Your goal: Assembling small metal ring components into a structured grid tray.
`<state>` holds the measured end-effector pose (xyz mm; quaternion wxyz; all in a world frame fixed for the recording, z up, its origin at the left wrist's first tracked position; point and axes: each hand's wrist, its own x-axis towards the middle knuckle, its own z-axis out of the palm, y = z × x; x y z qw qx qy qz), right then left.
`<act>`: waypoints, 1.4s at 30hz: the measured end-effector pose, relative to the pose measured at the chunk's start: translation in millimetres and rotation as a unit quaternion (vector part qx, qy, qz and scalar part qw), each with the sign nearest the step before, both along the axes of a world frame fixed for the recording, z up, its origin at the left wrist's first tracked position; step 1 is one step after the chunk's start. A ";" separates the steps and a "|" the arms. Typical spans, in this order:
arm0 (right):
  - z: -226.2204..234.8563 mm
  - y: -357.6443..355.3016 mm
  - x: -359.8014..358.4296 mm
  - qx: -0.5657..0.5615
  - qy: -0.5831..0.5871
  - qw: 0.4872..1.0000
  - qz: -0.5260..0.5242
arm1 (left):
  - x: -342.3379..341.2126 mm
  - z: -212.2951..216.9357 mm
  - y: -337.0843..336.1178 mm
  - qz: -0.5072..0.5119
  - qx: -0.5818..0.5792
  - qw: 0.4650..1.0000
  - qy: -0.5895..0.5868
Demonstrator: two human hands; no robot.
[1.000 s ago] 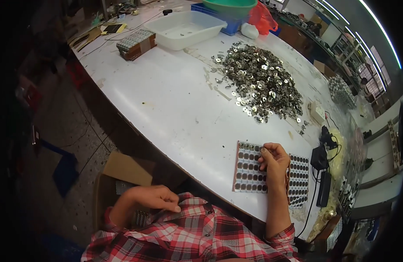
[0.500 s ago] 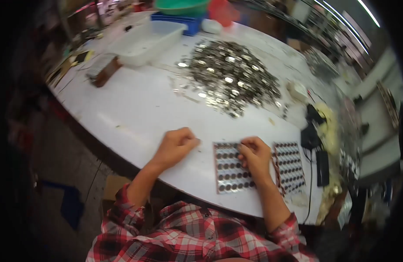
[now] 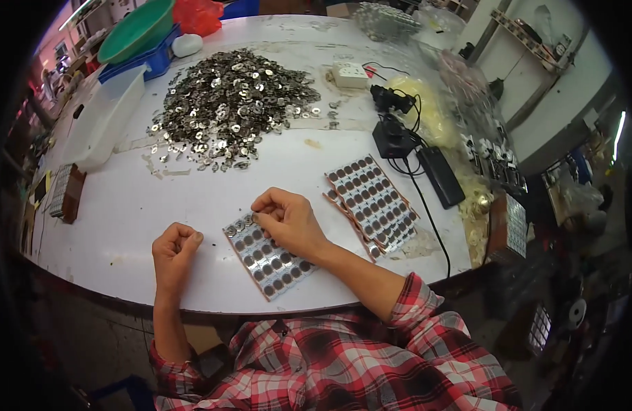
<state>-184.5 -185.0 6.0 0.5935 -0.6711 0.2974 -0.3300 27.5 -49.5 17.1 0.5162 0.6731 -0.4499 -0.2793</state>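
The right hand has its thumb and forefinger drawn close together at the far edge of a flat panel; whether a small part is pinched between them I cannot tell. The panel lies on the table under that grip, extending toward the person, with rows of dark round spots and a few metal washers on its far row, just left of the fingertips. Farther left of the grip, clear of the panel, the left hand is above the table with fingers curled in and thumb against forefinger; what it may hold is hidden. Right of the grip, past the wrist, is a group of similar panels, with a black adapter and a black oblong box beyond. Ahead and left of the grip spreads a large heap of shiny metal pieces; farther left stands a white bin, with a green basin beyond it.
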 end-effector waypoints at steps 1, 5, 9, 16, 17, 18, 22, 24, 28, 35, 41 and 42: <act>-2.5 2.1 -0.8 0.002 -0.003 1.000 0.016 | 3.8 4.0 2.1 -0.001 0.033 0.999 -0.034; 0.7 12.2 -21.7 -0.099 -0.018 0.994 -0.051 | 3.5 -6.5 -28.6 -0.106 0.054 0.988 -0.100; -12.4 2.1 -17.7 -0.162 -0.018 0.984 -0.069 | -10.2 -13.7 -41.0 -0.056 0.003 0.984 -0.172; -4.3 -6.1 4.1 -0.263 -0.036 0.956 -0.122 | -22.7 -12.4 -25.2 0.021 -0.025 0.945 -0.325; -5.2 -7.8 4.2 -0.262 -0.031 0.956 -0.127 | -21.2 -13.8 -28.6 0.022 -0.032 0.943 -0.329; -7.4 -9.2 2.9 -0.261 -0.028 0.956 -0.129 | -21.5 -16.6 -31.1 0.026 -0.039 0.941 -0.334; -16.1 -7.1 6.6 -0.269 -0.021 0.953 -0.137 | -20.0 -23.5 -22.9 0.020 -0.053 0.942 -0.331; -18.9 -6.5 6.3 -0.274 0.000 0.954 -0.125 | -19.4 -23.4 -21.6 0.019 -0.045 0.943 -0.330; -29.2 -14.7 25.4 -0.310 -0.036 0.937 -0.160 | -17.7 -25.8 -21.7 0.024 -0.037 0.939 -0.341; 22.4 70.7 52.3 -0.365 -0.282 0.845 -0.271 | 2.8 -32.0 -23.8 -0.040 0.002 0.928 -0.370; 16.9 92.8 -1.8 -0.381 -0.215 0.878 -0.193 | -6.6 -35.4 -41.2 -0.120 0.036 0.945 -0.302; 16.2 92.2 -3.2 -0.295 -0.223 0.909 -0.192 | -8.4 -34.0 -43.9 -0.122 0.038 0.948 -0.292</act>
